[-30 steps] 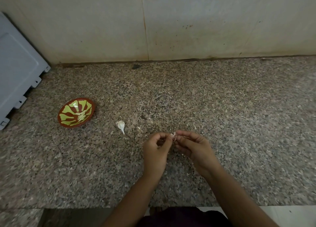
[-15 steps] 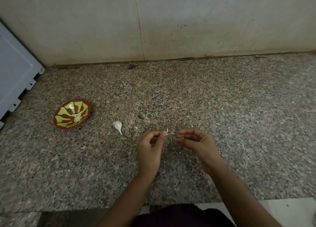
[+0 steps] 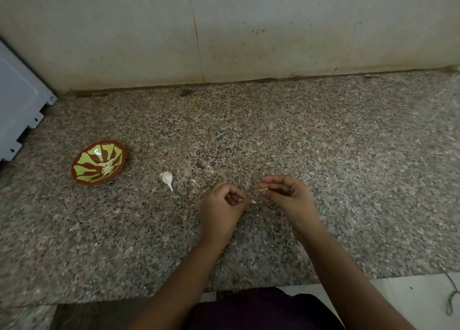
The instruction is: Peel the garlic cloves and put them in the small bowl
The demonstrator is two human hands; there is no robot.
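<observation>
Right hand (image 3: 286,192) pinches garlic clove (image 3: 262,188), right of small bowl (image 3: 86,179): firm, likely slippery, hold by sides; left hand (image 3: 221,206) pinches papery skin (image 3: 252,201)

So the left hand (image 3: 221,210) and right hand (image 3: 286,192) got pulled apart, white scrap (image 3: 252,201) taken left, garlic clove (image 3: 262,188) taken right.
</observation>
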